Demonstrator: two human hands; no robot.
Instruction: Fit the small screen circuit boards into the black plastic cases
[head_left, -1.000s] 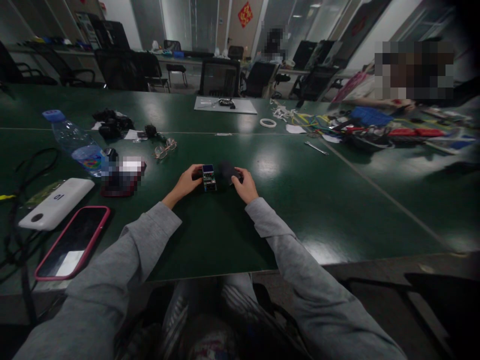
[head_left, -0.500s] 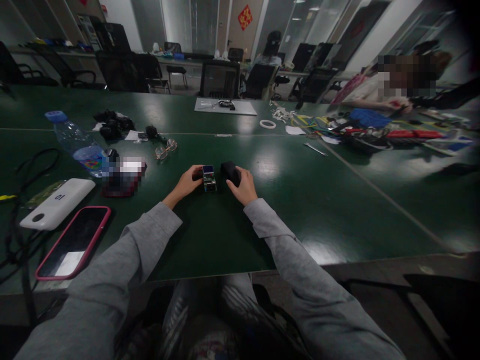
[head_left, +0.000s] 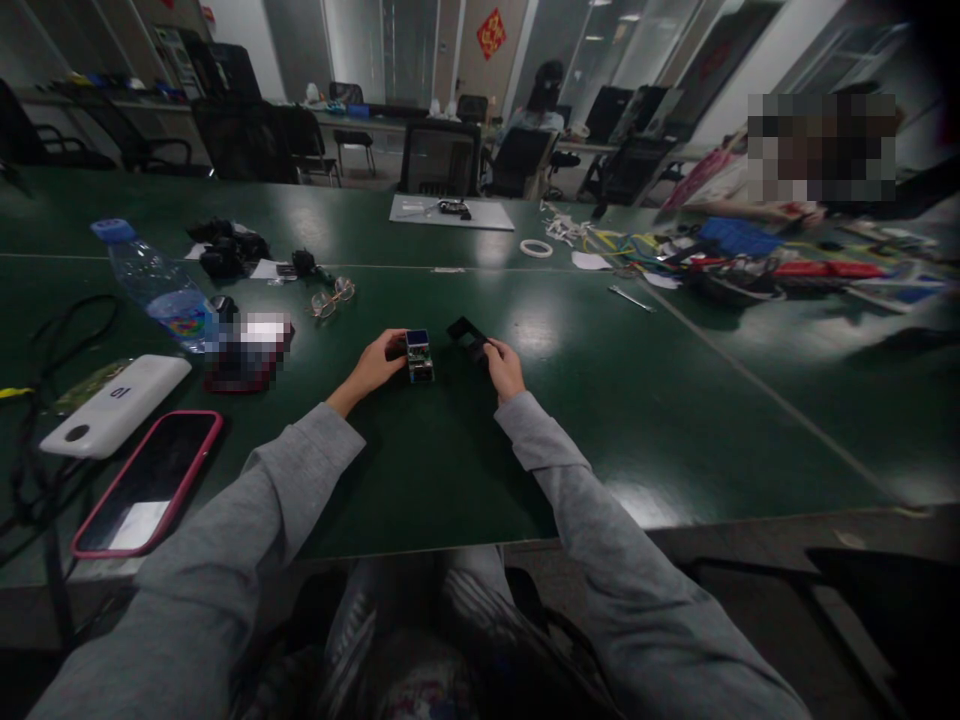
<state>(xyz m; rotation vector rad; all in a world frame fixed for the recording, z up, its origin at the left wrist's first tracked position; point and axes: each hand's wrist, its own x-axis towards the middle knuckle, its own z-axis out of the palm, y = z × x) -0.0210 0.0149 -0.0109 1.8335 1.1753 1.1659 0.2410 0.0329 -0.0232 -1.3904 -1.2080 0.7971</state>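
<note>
My left hand is closed on the left side of a small electronic module, which has a little screen on top and bare circuit boards below. To the right of it, my right hand pinches a black open-framed casing by its near right end. The casing is tilted and apart from the module, with a gap of green table between them. Fine details of both pieces are too small to make out.
At left are a plastic bottle, a white power bank, a red-edged phone and another phone. Eyeglasses lie farther back. A wrench, a white ring and tangled cables are at right, near another person.
My right hand has shifted slightly right and turned the black casing, so its open frame shows. My left hand and the module have hardly moved.
</note>
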